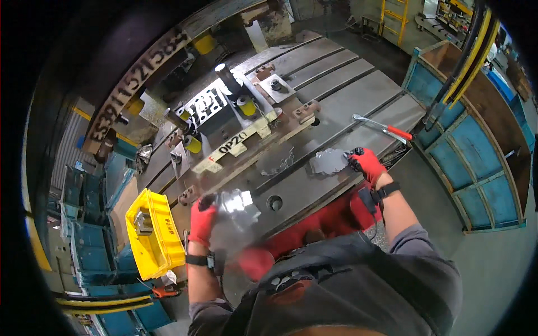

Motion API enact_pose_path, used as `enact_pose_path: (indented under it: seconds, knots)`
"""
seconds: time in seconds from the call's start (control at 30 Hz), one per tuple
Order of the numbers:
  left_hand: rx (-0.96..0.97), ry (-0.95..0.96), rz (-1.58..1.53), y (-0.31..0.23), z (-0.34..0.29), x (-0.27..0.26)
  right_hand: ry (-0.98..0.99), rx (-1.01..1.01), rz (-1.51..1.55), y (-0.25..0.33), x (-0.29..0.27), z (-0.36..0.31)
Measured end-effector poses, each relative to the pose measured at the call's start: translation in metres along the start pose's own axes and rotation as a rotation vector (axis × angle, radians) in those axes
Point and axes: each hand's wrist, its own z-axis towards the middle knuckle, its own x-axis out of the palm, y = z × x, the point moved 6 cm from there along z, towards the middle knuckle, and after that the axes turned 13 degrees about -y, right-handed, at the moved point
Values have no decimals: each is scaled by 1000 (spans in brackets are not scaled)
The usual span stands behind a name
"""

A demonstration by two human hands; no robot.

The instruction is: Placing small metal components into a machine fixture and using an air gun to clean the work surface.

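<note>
Both my hands wear red gloves with dark fingertips. My left hand (203,219) is closed on the edge of a shiny, irregularly cut sheet-metal part (237,208), its surface bright with glare, over the near edge of the machine bed. Farther right, my right hand (367,164) grips the edge of a similar flat grey sheet-metal part (329,161), held over or on the bed; I cannot tell if it touches. Between them, a thin jagged-edged shape (278,162) shows on the bed. Beyond stands a stamping die (230,147) with dark posts and yellow collars.
The slotted steel bed (358,106) carries a red-handled long wrench (386,129) at right. A yellow plastic crate (172,235) holding a metal piece stands at left. Blue metal bins (468,151) flank the right side, with more at left. A red seat-like surface (319,221) lies before me.
</note>
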Motion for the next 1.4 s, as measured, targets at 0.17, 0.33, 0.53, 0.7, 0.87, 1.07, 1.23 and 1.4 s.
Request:
enact_pose_path:
  seconds: [0.17,0.33,0.53,0.7,0.87,1.07,1.23,1.4]
  knots:
    - [-30,-148,-135,52,-58,3,-50,-99,-162,-3,-12,11]
    - [426,-449,698,24,-95,8,-354,-329,-621,40,-17,-23]
    - [525,-312,777,5,-99,20,-264,-244,68,43,-5,-30]
    - [580,-132,798,11,-84,40,-137,-136,270,41,-3,-28]
    - [603,-105,753,5,-82,51,-66,-148,321,70,19,-46]
    - [593,-272,521,0,-94,21,153,-264,369,117,82,-31]
    - [32,-332,-177,39,-110,-47,60,-455,235,176,175,12]
    - [-326,-202,-16,90,-183,-95,62,-775,100,237,287,3]
